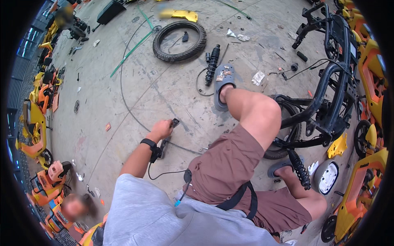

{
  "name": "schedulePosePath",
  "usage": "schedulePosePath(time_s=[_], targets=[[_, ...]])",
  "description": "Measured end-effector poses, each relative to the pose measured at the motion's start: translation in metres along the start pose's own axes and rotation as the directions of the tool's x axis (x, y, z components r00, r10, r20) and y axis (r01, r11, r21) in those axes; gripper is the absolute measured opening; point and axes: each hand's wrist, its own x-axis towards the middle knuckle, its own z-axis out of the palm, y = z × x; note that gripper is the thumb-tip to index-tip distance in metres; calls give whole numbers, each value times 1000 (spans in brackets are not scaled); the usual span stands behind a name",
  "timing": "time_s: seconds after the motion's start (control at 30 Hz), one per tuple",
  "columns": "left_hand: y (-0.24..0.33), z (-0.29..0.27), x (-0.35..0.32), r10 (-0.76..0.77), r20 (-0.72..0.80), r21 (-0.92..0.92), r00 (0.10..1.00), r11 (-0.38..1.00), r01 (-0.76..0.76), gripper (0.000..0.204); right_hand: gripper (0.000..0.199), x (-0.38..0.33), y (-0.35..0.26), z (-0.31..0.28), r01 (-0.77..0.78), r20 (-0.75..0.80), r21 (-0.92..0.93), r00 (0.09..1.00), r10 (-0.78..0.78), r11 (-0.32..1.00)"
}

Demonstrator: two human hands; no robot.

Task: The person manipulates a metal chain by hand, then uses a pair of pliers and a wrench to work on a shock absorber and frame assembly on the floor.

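Observation:
My left hand (162, 129) is low over the concrete floor, its fingers closed round a dark elongated thing (175, 122). One end shows past my fingers, and another dark part shows below the hand beside my wrist; its kind cannot be made out. A black wrist device (152, 149) sits on my left wrist, with a cable running to my waist. My right hand is out of view. To my right stands a black vehicle frame (320, 110) with a wheel (287, 127) and a coil-spring shock absorber (299, 169) hanging down near my lower leg.
Ahead lie a loose tyre (179, 59), another shock absorber (211, 65), green straps (130, 54) and a yellow panel (184, 15). A long cable (122, 88) curves across the floor. Yellow-orange vehicles (35, 127) line both sides. A white-and-grey cover (327, 177) lies at the right.

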Motion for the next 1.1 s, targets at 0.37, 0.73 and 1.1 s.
schedulePosePath(time_s=[0.37,0.73,1.1], targets=[[-80,138,-48,-411,191,-235,892,863,448,48,43,55,-60,-53,227,166,34,959,-230,973],[-82,134,-73,-210,-141,-688,968,723,56,26,26,38,-143,-201,110,-275,471,961,27,875],[-38,4,-97,-253,-117,-917,960,398,-7,30,21,-146,-302,-312,236,-41,799,939,-340,553]])
